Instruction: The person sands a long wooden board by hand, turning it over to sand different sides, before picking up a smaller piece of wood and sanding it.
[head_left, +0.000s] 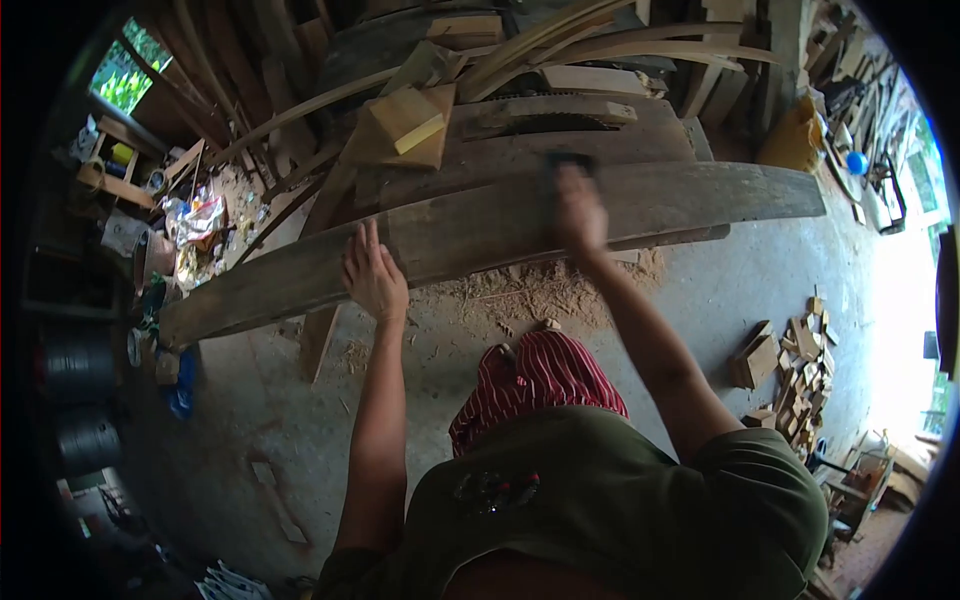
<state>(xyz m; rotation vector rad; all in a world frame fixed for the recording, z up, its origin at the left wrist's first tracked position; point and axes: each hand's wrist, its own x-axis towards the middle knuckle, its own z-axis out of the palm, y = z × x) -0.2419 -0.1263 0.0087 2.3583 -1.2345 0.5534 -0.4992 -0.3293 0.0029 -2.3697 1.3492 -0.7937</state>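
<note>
A long, weathered wooden plank (480, 225) lies across the workbench in front of me, with both ends reaching past it. My left hand (375, 272) rests on the plank left of its middle, fingers stretched out over the surface. Further right, my right hand (582, 212) is over the plank and smeared by motion. Its fingers are around a small dark object (571, 160) near the plank's far edge, too blurred for me to tell its kind.
Behind the plank, a toothed circular saw blade (555, 123) shows in the bench top (640, 140). Wood blocks (412, 120) and curved strips (540, 50) lie beyond. Sawdust (510, 295) covers the floor below. Offcuts (800, 375) are heaped on the right.
</note>
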